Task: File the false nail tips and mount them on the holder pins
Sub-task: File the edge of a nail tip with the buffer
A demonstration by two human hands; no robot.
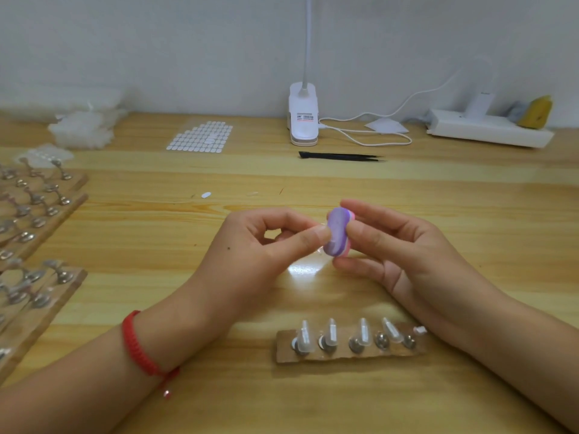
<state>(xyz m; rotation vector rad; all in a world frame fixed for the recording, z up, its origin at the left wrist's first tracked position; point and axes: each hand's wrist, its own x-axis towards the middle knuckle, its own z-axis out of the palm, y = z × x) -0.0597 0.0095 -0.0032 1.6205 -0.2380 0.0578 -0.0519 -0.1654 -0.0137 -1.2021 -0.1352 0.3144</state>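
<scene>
Desk [125, 245] | tweezers [341, 156], lamp [303, 117] | left hand [250, 245] pinches nail tip [320, 251] | right hand [398, 245] pinches file [336, 230]

Nail-craft workbench [156, 245]: pin boards [76, 183], adhesive-tab sheet [200, 136], clip lamp [303, 117].

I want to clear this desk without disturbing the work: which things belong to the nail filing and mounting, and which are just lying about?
In the job: purple file in the right hand; barely visible nail tip pinched by the left hand; holder strip with mounted tips.
Lying about: black tweezers, clip lamp, power strip.
</scene>
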